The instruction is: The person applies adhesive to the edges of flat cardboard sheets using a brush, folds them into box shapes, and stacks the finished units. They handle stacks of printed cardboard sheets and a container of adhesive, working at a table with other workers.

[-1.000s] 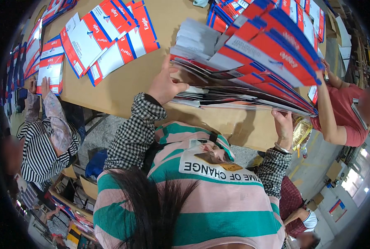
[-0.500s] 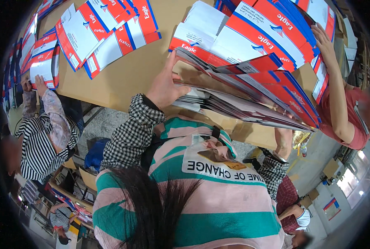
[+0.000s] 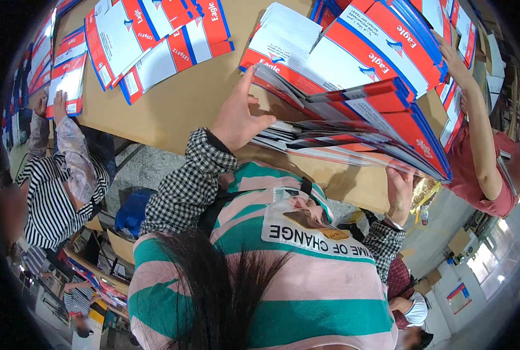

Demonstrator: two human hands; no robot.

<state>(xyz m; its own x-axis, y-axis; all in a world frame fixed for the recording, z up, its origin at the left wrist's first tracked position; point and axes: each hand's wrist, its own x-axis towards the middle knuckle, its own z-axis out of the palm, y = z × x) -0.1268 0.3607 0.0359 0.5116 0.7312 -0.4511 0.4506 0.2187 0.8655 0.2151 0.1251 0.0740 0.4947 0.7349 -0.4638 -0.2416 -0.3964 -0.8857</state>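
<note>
Left hand (image 3: 239, 119) with thumb and forefinger spread at left end of tilted carton stack (image 3: 418, 129), right hand (image 3: 398, 189) at its near edge, finger closure indeterminable, brown surface (image 3: 172, 123) beneath.

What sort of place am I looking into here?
Probably a packaging workshop or factory floor: stacks of flat, printed red, white and blue cartons are spread over a broad brown worktable, with a co-worker in a striped top and another in a red top beside it.
</note>
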